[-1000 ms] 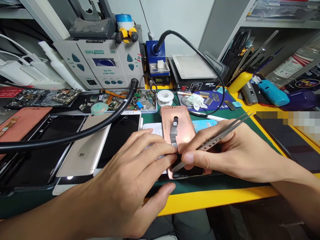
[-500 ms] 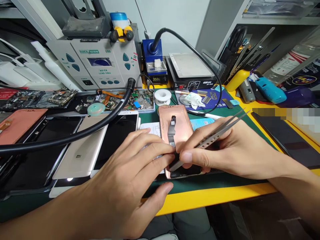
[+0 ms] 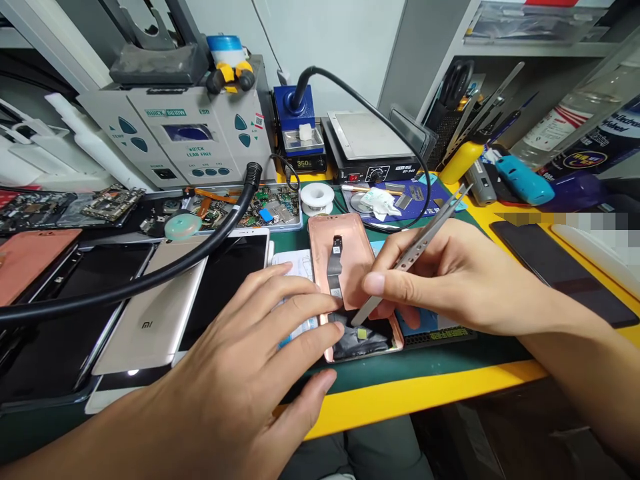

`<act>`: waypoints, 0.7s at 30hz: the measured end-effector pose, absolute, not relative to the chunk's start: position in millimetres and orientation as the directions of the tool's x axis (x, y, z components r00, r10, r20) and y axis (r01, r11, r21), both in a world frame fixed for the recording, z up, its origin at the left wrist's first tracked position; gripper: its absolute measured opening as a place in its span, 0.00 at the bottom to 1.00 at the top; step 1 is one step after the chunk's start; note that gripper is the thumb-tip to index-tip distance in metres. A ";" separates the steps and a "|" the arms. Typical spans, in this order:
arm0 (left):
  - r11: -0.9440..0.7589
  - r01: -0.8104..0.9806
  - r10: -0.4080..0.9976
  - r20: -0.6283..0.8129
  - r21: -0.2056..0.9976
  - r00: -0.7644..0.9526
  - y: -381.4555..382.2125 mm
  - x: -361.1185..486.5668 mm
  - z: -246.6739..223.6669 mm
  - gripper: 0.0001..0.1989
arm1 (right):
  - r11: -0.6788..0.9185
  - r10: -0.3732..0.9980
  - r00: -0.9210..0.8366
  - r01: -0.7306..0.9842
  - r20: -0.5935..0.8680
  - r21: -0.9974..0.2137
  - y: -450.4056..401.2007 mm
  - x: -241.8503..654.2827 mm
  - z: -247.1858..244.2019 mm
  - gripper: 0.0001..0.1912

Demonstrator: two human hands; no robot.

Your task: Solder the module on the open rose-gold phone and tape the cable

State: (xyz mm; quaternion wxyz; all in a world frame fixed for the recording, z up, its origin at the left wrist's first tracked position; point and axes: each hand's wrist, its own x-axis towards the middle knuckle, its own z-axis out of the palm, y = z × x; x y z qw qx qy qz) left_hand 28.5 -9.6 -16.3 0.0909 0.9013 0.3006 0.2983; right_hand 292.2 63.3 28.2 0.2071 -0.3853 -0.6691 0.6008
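Note:
A rose-gold phone shell [image 3: 357,240] lies on the green mat, inner side up. A dark flex cable [image 3: 334,267] runs down its upper part, and a black film [image 3: 353,349] with a small yellow-green square covers the lower end. My left hand [image 3: 250,353] is stretched out from the left, with fingertips resting at the shell's left edge and thumb apart. My right hand [image 3: 450,287] pinches metal tweezers [image 3: 415,250]. Their lower tip points down at the black film's upper edge; whether it touches cannot be seen. The right fingers hide part of the shell's right side.
Several phones, including a gold one [image 3: 150,313], lie to the left under a thick black hose [image 3: 195,263]. Behind stand a grey rework station [image 3: 190,133], a solder spool [image 3: 317,198] and a hot plate [image 3: 370,137]. A dark phone [image 3: 560,267] lies at right.
The tweezers have lifted from the shell's lower left corner and moved up and right, standing steeper. More of the black film and its yellow-green square shows. The whole view has shifted slightly.

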 end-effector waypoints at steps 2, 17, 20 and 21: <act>-0.803 0.487 0.596 0.480 0.343 0.644 -8.9 29.4 -14.7 0.16 | -0.013 0.756 -0.629 0.266 -0.184 -0.964 62.1 291.8 27.9 0.17; -0.802 0.499 0.598 0.445 0.330 0.666 -10.3 28.9 -12.6 0.15 | 0.011 0.721 -0.673 0.249 -0.165 -0.968 60.0 290.4 29.7 0.21; -0.802 0.501 0.598 0.454 0.325 0.661 -8.8 29.7 -13.9 0.15 | 0.021 0.719 -0.677 0.247 -0.157 -0.969 60.1 290.6 29.5 0.19; -0.801 0.503 0.599 0.454 0.326 0.660 -8.7 29.5 -14.5 0.15 | 0.019 0.717 -0.678 0.252 -0.162 -0.968 60.2 290.8 29.3 0.18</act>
